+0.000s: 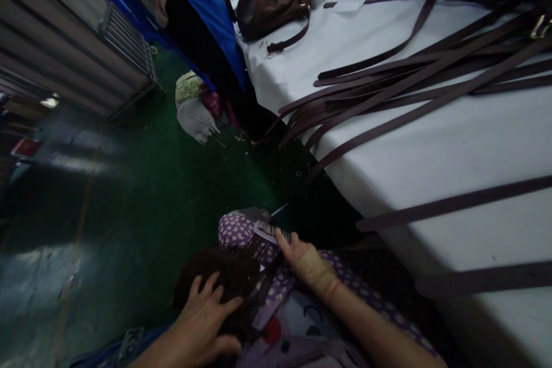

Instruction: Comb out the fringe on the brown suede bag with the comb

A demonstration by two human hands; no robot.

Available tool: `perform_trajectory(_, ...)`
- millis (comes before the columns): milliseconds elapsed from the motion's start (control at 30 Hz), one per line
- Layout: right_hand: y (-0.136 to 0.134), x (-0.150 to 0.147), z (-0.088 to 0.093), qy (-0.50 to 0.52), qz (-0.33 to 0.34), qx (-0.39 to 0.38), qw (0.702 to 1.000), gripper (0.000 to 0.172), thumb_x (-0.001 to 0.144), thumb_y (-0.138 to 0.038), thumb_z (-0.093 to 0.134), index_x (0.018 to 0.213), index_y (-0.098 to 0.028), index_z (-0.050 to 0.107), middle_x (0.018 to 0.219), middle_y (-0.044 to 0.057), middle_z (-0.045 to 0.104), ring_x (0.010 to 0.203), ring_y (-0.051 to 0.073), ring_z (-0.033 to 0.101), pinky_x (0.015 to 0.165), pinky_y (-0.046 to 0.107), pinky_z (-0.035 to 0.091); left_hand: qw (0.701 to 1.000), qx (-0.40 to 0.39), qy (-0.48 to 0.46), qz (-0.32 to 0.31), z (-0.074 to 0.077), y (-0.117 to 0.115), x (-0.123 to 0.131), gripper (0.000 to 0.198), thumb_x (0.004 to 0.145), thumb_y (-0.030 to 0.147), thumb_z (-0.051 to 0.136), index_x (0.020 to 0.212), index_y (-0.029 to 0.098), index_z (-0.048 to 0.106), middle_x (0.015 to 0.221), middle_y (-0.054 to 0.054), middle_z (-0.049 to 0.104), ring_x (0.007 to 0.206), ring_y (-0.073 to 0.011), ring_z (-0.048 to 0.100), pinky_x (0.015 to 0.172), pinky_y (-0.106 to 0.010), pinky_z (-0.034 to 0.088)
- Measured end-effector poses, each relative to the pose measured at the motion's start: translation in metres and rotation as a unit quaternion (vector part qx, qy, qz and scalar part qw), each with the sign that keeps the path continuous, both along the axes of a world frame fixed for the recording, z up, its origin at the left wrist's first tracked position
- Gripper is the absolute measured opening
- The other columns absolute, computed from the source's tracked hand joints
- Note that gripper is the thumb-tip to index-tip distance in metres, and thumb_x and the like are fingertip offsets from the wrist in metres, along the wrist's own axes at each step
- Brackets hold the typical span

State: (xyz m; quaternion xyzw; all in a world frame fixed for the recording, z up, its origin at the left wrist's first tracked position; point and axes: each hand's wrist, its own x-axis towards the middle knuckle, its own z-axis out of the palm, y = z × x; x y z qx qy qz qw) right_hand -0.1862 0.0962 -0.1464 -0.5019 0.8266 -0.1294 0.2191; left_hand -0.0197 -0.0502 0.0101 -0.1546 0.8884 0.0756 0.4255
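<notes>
Our left hand (202,322) lies open and flat on the dark bag (224,276), right hand (304,261) pinches the barcode tag (266,230) just beyond it; we judge a sharp tug could tear the tag off.

The one head-worn camera looks forward and steeply down, tilted, from close above the person's own left hand (202,322) and right hand (304,261) near the bottom edge, with the green floor (129,195) spreading left and the white table (431,149) running far right.
</notes>
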Motion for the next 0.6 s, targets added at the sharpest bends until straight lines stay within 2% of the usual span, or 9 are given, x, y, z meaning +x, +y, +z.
perform_trajectory(33,-0.001,0.000,0.004,0.016,0.012,0.001,1.000,0.065,0.085,0.001,0.032,0.146,-0.021,0.025,0.095,0.012,0.060,0.064,0.018,0.066,0.055,0.027,0.052,0.998,0.013,0.057,0.005,-0.005,-0.006,-0.005,0.034,0.081,0.048,0.060,0.110,0.031,0.068,0.105,-0.010,0.068,0.119,-0.0380,0.049,0.104,-0.066,0.021)
perform_trajectory(100,-0.004,-0.002,0.013,0.048,0.023,0.011,0.999,0.068,0.085,0.001,0.030,0.148,-0.023,0.019,0.096,0.011,0.059,0.063,0.018,0.066,0.052,0.026,0.051,0.977,0.014,0.210,0.043,-0.021,-0.020,-0.020,0.039,0.091,0.048,0.042,0.084,0.020,0.068,0.083,-0.009,0.064,0.099,-0.0295,0.057,0.100,-0.056,0.032)
perform_trajectory(133,-0.005,-0.004,0.017,0.060,0.023,0.018,0.998,0.069,0.085,0.000,0.030,0.148,-0.023,0.017,0.096,0.011,0.059,0.063,0.019,0.066,0.050,0.026,0.050,0.953,0.014,0.292,0.081,-0.031,-0.026,-0.028,0.040,0.092,0.046,0.040,0.082,0.018,0.065,0.085,-0.010,0.063,0.095,-0.0272,0.057,0.096,-0.051,0.037)
perform_trajectory(200,-0.006,-0.007,0.025,0.075,0.019,0.031,0.996,0.070,0.085,-0.001,0.031,0.149,-0.025,0.014,0.096,0.010,0.059,0.061,0.019,0.066,0.048,0.026,0.049,0.886,0.064,0.421,0.182,-0.056,-0.032,-0.046,0.037,0.089,0.046,0.046,0.101,0.015,0.062,0.106,-0.013,0.060,0.103,-0.0265,0.054,0.094,-0.043,0.041)
perform_trajectory(233,-0.006,-0.010,0.029,0.080,0.020,0.037,0.996,0.069,0.086,-0.001,0.031,0.149,-0.025,0.014,0.097,0.010,0.059,0.060,0.019,0.066,0.048,0.026,0.048,0.857,0.124,0.442,0.235,-0.069,-0.032,-0.054,0.043,0.087,0.047,0.049,0.114,0.015,0.057,0.116,-0.014,0.058,0.108,-0.0259,0.053,0.094,-0.040,0.041)
perform_trajectory(300,-0.003,-0.016,0.036,0.089,0.028,0.043,0.995,0.067,0.086,-0.003,0.032,0.147,-0.026,0.017,0.098,0.011,0.059,0.059,0.018,0.066,0.046,0.025,0.046,0.821,0.263,0.395,0.317,-0.089,-0.027,-0.067,0.049,0.087,0.051,0.049,0.120,0.015,0.054,0.114,-0.011,0.060,0.100,-0.0235,0.057,0.085,-0.035,0.044)
perform_trajectory(367,0.001,-0.025,0.039,0.102,0.043,0.035,0.993,0.064,0.087,-0.004,0.034,0.146,-0.026,0.021,0.097,0.011,0.059,0.058,0.018,0.065,0.047,0.025,0.044,0.806,0.349,0.320,0.355,-0.099,-0.019,-0.071,0.048,0.089,0.057,0.044,0.098,0.014,0.063,0.083,-0.006,0.064,0.075,-0.0193,0.057,0.069,-0.030,0.044)
perform_trajectory(467,0.006,-0.037,0.034,0.119,0.090,0.004,0.989,0.059,0.088,-0.006,0.036,0.143,-0.023,0.028,0.094,0.010,0.061,0.060,0.017,0.064,0.048,0.024,0.041,0.793,0.376,0.297,0.376,-0.100,-0.015,-0.066,0.054,0.087,0.063,0.044,0.066,0.015,0.057,0.057,0.000,0.050,0.056,-0.0134,0.044,0.056,-0.026,0.034)
perform_trajectory(600,0.011,-0.040,0.012,0.121,0.129,-0.016,0.984,0.056,0.087,-0.009,0.039,0.141,-0.021,0.033,0.091,0.008,0.063,0.059,0.019,0.064,0.044,0.026,0.035,0.758,0.419,0.278,0.416,-0.096,-0.022,-0.053,0.056,0.084,0.066,0.046,0.055,0.018,0.046,0.049,0.004,0.039,0.048,-0.0095,0.034,0.050,-0.025,0.025)
